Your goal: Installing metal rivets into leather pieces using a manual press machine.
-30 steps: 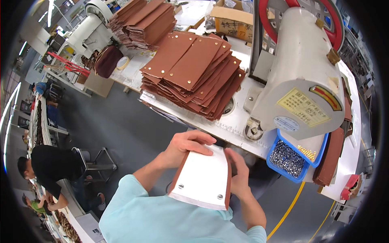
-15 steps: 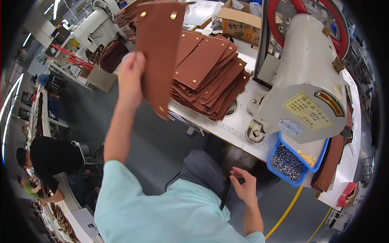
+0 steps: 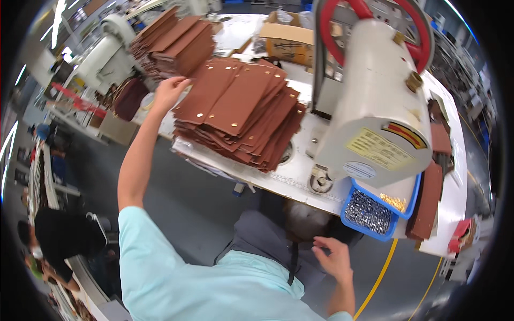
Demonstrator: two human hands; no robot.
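Observation:
My left hand (image 3: 170, 92) reaches out to the left edge of a stack of brown leather pieces (image 3: 243, 112) with brass rivets, fingers resting on the top piece. The stack lies fanned out on a white workbench (image 3: 278, 179). My right hand (image 3: 336, 260) hangs low near my lap, fingers spread and holding nothing. A big white press machine (image 3: 375, 112) with a red handwheel (image 3: 375, 21) stands to the right of the stack.
A blue bin (image 3: 372, 213) of small metal rivets sits under the machine's front. More brown pieces (image 3: 174, 43) are piled at the back left, others (image 3: 428, 203) on the right. A cardboard box (image 3: 286, 45) stands behind. A person in black (image 3: 59, 241) sits lower left.
Both hands held a piece, white side up, at my lap. My left hand then lifted it and laid it on the brown stack; my right hand let go and stayed low.

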